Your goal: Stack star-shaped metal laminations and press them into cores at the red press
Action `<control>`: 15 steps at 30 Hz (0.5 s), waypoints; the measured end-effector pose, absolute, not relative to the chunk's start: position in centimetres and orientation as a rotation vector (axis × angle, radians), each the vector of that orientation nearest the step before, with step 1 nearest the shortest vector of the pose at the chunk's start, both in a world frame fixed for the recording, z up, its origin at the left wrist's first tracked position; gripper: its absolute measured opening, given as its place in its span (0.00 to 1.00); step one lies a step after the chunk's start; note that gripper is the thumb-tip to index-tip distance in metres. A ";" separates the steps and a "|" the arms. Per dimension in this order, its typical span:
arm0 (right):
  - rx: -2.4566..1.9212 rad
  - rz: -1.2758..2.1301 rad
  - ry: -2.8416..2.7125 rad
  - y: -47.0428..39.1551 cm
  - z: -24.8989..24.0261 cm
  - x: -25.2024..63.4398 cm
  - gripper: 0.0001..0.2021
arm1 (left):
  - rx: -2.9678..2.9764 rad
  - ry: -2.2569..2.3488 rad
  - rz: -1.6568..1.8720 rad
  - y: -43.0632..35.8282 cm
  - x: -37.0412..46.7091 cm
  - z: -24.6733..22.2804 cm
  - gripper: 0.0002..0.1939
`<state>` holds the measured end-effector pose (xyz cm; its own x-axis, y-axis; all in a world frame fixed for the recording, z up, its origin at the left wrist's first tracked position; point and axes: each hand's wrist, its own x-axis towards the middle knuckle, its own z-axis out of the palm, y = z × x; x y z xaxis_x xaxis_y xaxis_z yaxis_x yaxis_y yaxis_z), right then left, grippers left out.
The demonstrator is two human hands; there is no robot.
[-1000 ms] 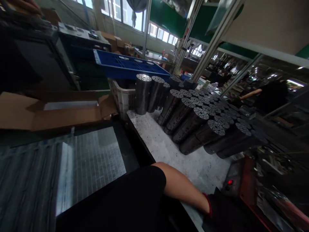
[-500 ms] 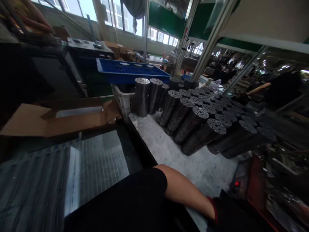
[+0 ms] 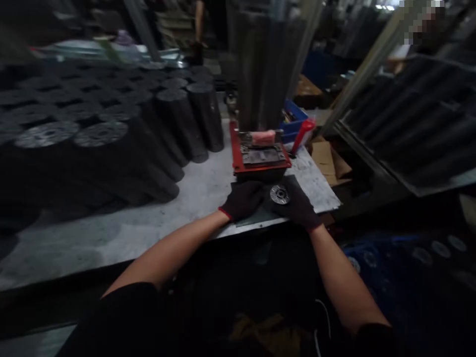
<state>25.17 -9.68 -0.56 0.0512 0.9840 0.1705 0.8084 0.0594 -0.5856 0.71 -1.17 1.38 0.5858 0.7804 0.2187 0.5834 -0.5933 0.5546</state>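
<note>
The disc point(image 3: 279, 194) sits over the near edge of the desk point(image 3: 201, 191); it looks like stiff metal, probably slick, best held by its rim. Your right hand point(image 3: 300, 207) has its fingers closed on its right side; your left hand point(image 3: 243, 200) is just left, finger opening unclear. Unlike before, your view faces the red base point(image 3: 237, 156), stacks point(image 3: 178, 116) now left.

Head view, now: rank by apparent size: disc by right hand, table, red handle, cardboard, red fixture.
1. Table
2. Red fixture
3. Cardboard
Disc and red handle look too alike to rank, both smallest.
</note>
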 end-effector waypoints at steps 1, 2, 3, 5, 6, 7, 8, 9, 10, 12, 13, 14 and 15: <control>-1.776 0.453 -1.797 -9.5 -0.8 25.7 0.56 | 2.382 1.088 0.630 -1.0 0.8 0.7 0.18; -1.758 0.468 -1.804 -9.2 -0.9 26.1 0.56 | 2.386 1.094 0.624 -1.0 0.6 0.4 0.19; -1.733 0.481 -1.823 -8.9 -1.0 26.3 0.55 | 2.401 1.103 0.610 -1.2 0.5 0.2 0.19; -1.672 0.494 -1.877 -8.3 -1.2 26.3 0.55 | 2.441 1.147 0.580 -1.7 0.3 0.2 0.19; -1.643 0.495 -1.900 -8.0 -1.3 26.3 0.55 | 2.463 1.173 0.568 -1.9 0.4 0.3 0.19; -1.620 0.497 -1.920 -7.8 -1.4 26.3 0.56 | 2.482 1.202 0.555 -1.9 0.6 0.4 0.19; -1.603 0.502 -1.935 -7.5 -1.4 26.2 0.57 | 2.497 1.226 0.543 -1.9 0.8 0.5 0.20; -1.593 0.506 -1.941 -7.3 -1.3 26.2 0.57 | 2.508 1.245 0.531 -1.8 1.0 0.7 0.20; -1.593 0.505 -1.932 -7.2 -1.1 26.0 0.57 | 2.514 1.255 0.515 -1.7 1.1 0.9 0.21; -1.609 0.491 -1.883 -7.4 -0.3 25.4 0.52 | 2.509 1.267 0.455 -2.1 1.1 1.6 0.22; -1.624 0.473 -1.838 -7.6 0.2 24.9 0.46 | 2.500 1.276 0.417 -2.6 1.2 2.0 0.23; -1.621 0.486 -1.827 -7.7 0.6 24.2 0.39 | 2.485 1.296 0.360 -3.1 1.3 2.5 0.23; -1.613 0.510 -1.816 -7.7 0.8 23.6 0.32 | 2.473 1.331 0.298 -3.5 1.5 3.0 0.24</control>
